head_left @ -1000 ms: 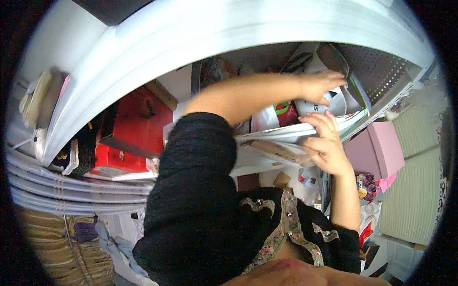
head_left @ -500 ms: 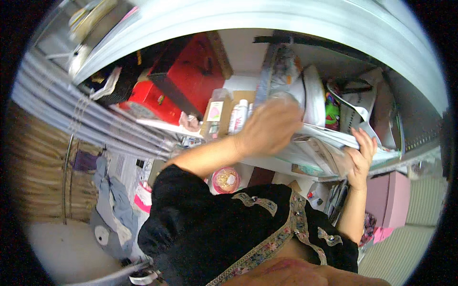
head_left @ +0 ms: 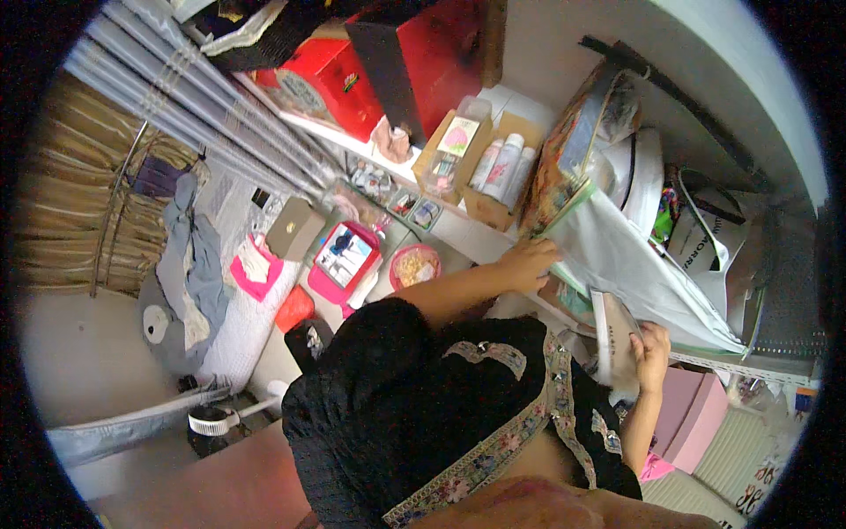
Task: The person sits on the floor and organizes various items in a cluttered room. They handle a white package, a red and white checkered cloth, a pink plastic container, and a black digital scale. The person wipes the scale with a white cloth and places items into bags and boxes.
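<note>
A white fabric storage bin with a greenish edge sits on the shelf to the right. My left hand is at its near left edge, fingers curled against it. My right hand grips a flat beige packet in front of the bin, thumb on its side. Inside the bin stand a white bag with dark lettering, a rounded white item and a colourful bundle.
Left of the bin are a cardboard box with white spray cans, a clear container and red boxes. Below lie a pink-framed tablet and a pink bowl. A pink box stands at lower right.
My left hand has come down from above the bin to its near left edge. My right hand has left the rim and moved lower with the beige packet. The view has turned.
</note>
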Tool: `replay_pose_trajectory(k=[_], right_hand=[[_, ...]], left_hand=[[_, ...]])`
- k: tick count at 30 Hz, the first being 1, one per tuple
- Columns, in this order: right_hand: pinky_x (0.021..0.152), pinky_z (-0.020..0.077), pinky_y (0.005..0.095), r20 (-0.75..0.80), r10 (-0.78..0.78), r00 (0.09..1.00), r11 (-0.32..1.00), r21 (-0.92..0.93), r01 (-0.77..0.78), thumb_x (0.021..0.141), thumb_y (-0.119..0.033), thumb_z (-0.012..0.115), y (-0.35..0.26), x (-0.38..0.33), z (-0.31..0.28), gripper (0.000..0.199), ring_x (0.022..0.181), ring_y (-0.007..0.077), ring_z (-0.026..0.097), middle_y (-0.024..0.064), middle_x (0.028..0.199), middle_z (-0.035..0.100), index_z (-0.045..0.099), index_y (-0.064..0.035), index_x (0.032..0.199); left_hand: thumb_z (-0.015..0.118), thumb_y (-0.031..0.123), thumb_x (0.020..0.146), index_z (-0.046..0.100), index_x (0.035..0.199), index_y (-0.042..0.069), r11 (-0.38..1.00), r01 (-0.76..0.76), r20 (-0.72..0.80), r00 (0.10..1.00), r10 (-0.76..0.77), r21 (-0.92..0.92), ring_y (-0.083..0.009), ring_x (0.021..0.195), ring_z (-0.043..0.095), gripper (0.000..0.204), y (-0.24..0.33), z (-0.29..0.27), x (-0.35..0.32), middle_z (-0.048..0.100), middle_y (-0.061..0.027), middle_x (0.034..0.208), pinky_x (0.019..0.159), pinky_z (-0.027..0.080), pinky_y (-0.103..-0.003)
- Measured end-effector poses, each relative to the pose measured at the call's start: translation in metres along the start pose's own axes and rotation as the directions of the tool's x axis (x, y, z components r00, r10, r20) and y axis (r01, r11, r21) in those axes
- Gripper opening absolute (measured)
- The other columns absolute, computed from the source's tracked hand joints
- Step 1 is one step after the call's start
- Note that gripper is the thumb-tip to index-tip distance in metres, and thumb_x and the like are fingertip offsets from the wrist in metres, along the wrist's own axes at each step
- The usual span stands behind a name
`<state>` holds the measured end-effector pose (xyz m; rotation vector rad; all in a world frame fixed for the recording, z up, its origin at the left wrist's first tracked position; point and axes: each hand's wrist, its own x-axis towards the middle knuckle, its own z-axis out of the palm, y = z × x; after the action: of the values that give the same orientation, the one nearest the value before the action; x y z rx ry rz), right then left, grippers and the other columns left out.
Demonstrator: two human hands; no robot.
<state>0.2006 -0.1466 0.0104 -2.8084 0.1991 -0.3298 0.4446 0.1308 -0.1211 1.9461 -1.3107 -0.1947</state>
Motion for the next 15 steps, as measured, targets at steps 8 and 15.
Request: replay_pose_trajectory(k=[8,15], right_hand=[[0.09,0.0461,0.0425,0.023,0.051,0.998,0.997,-0.052,-0.049,0.082,-0.015,0.073,0.051,0.014,0.025,0.015,0.103,0.0344,0.059,0.015,0.108,0.066,0.067,-0.0019,0.083],[0.092,0.046,0.0344,0.102,0.181,0.978,0.965,0.175,-0.197,0.09,-0.019,0.07,0.041,-0.029,0.037,0.021,0.105,0.0249,0.061,0.0106,0.113,0.068,0.071,-0.0015,0.103]], left_hand=[[0.073,0.019,0.071,0.062,0.117,0.007,0.998,0.04,-0.134,0.991,-0.032,0.056,-0.0326,0.114,0.052,0.048,-0.002,0.005,0.013,0.056,-0.0128,0.116,0.098,0.044,-0.044],[0.079,0.028,0.071,0.057,0.125,0.004,0.972,0.097,-0.26,0.954,-0.152,-0.212,-0.0337,0.125,0.049,0.064,0.045,0.041,-0.044,0.053,-0.0161,0.133,0.105,0.041,-0.043]])
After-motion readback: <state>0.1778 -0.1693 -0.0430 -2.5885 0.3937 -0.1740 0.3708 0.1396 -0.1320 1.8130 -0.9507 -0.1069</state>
